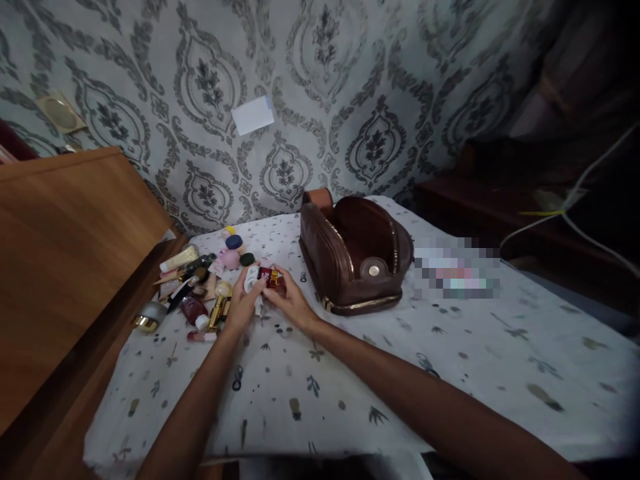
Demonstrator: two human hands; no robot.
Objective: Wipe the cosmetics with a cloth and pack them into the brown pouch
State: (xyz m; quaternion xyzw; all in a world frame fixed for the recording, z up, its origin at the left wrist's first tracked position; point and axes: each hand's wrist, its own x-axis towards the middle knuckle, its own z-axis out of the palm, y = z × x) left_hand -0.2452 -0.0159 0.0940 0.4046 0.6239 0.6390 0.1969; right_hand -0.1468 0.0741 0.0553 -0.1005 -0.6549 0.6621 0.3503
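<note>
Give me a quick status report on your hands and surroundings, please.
Left hand and right hand holding a red-and-gold item. Brown bag open, right of the hands. Cosmetics clustered close on the left.

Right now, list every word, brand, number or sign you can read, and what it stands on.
No text is readable.
Held red item: pale lettering, too small and blurred to read.
Pale tube: any print is too blurred to make out.
White wall card: no writing discernible.
</note>
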